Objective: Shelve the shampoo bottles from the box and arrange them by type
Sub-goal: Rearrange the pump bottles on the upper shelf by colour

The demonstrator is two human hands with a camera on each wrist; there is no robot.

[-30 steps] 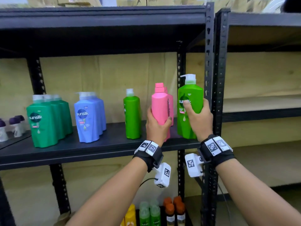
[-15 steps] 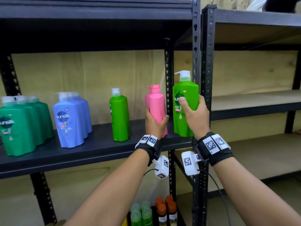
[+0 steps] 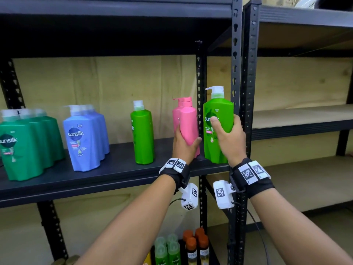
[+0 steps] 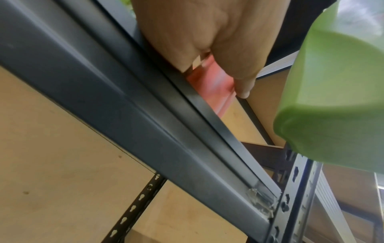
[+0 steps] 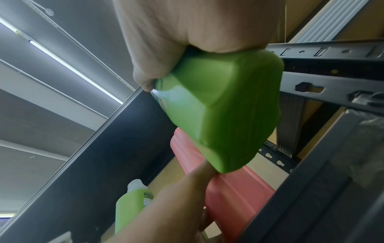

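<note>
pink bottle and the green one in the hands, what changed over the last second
The left hand brought its pink bottle right up against the second pink bottle already on the shelf. No grip changed: the right hand holds the light green pump bottle at the shelf's right end as before. The other shelved bottles kept their places.

On the shelf (image 3: 118, 169), left to right: two bottle clusters (image 3: 28, 144) (image 3: 86, 138), a single bottle (image 3: 142, 134), then two held bottles (image 3: 188, 123) (image 3: 217, 129) at the right post (image 3: 236, 73).
</note>
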